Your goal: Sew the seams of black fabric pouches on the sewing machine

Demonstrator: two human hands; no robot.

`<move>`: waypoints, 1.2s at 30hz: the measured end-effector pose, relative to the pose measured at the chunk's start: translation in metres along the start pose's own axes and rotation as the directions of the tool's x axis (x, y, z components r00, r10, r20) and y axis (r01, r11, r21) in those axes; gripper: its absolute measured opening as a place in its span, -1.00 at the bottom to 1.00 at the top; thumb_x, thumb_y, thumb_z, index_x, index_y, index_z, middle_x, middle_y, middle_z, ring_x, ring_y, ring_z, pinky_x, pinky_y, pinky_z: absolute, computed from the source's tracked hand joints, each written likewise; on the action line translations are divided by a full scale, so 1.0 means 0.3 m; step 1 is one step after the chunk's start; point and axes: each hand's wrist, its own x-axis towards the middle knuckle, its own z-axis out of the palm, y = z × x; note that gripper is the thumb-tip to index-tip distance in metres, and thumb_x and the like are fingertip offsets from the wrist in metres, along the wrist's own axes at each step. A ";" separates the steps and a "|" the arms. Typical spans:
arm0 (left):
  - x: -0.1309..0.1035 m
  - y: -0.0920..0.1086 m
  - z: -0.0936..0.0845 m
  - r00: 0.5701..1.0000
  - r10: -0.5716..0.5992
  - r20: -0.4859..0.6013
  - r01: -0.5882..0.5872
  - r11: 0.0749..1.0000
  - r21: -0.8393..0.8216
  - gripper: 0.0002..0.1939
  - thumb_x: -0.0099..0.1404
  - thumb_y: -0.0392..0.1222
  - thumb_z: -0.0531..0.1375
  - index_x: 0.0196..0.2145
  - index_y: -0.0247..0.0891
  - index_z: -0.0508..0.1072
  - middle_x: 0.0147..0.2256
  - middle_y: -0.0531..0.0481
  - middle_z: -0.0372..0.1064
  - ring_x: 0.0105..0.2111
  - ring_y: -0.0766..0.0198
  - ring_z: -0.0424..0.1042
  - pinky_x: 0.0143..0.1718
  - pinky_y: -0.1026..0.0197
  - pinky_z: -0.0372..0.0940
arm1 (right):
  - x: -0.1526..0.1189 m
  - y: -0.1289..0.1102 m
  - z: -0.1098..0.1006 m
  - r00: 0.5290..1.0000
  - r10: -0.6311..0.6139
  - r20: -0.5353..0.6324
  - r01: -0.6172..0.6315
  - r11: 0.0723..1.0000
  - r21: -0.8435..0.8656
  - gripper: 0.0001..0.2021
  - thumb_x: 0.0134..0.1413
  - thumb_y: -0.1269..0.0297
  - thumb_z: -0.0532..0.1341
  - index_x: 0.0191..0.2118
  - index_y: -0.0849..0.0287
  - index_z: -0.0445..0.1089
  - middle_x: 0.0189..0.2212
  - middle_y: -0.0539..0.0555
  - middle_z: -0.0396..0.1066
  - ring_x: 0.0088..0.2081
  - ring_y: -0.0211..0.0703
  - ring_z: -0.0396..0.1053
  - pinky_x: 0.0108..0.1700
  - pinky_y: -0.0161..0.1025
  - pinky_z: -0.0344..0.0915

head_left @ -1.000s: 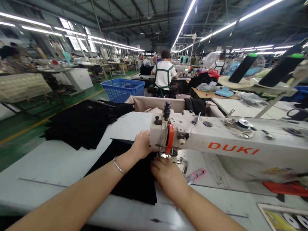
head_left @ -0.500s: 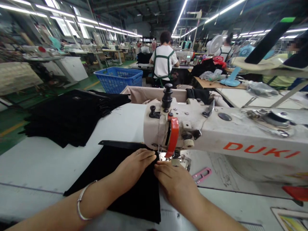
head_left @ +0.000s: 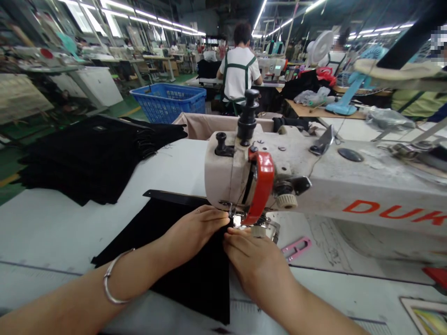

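A black fabric piece [head_left: 206, 279] lies on the white sewing table, its right edge at the needle area of a sewing machine [head_left: 223, 181]. My left hand [head_left: 199, 228], a bracelet on its wrist, rests on top, fingers closed together on the cloth just left of the presser foot [head_left: 237, 221]. Tucked against the fabric's right edge is my right hand [head_left: 258, 260], its fingers curled and closed on it; the fingertips are partly hidden. A dark strip [head_left: 174, 197] with a zipper-like edge runs along the far side of the piece.
Pink thread snips [head_left: 296, 249] lie right of my right hand. A stack of black fabric pieces [head_left: 80, 158] sits at the table's left. Beyond are a fabric-lined bin [head_left: 195, 123], a blue basket [head_left: 167, 100] and a seated co-worker [head_left: 239, 70].
The view has shifted slightly closer to the machine, which appears larger. Both hands stay on the black fabric by the needle, with hardly any movement.
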 end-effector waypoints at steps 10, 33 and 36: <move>0.007 -0.041 -0.040 0.999 0.041 0.014 -0.038 0.989 -0.142 -0.65 0.45 -0.40 0.03 0.09 -0.26 0.45 0.11 -0.06 0.46 0.19 0.21 0.34 0.28 0.10 0.13 | 0.006 -0.012 0.007 1.000 0.000 0.024 0.000 1.000 0.024 -0.68 0.29 0.58 0.00 -0.08 0.34 0.49 -0.13 0.20 0.55 -0.04 -0.03 0.48 0.03 -0.12 0.42; 0.020 -0.032 -0.037 1.000 0.021 0.017 -0.018 0.988 -0.156 -0.64 0.47 -0.39 0.01 0.13 -0.25 0.43 0.11 -0.10 0.45 0.18 0.17 0.34 0.29 0.01 0.13 | 0.001 0.020 0.017 0.999 0.031 0.010 -0.032 0.990 0.138 -0.71 0.26 0.57 0.05 -0.04 0.28 0.46 -0.08 0.19 0.54 0.04 -0.05 0.45 0.08 -0.10 0.40; -0.032 0.021 -0.070 0.999 0.004 0.040 0.001 0.992 -0.130 -0.50 0.43 -0.09 0.17 0.24 -0.33 0.31 0.23 -0.21 0.30 0.27 0.03 0.23 0.32 -0.06 0.11 | -0.010 0.023 -0.050 0.994 0.036 0.104 -0.049 0.992 0.117 -0.64 0.23 0.57 0.06 0.05 0.19 0.42 0.04 0.12 0.49 0.10 -0.05 0.40 0.15 -0.02 0.33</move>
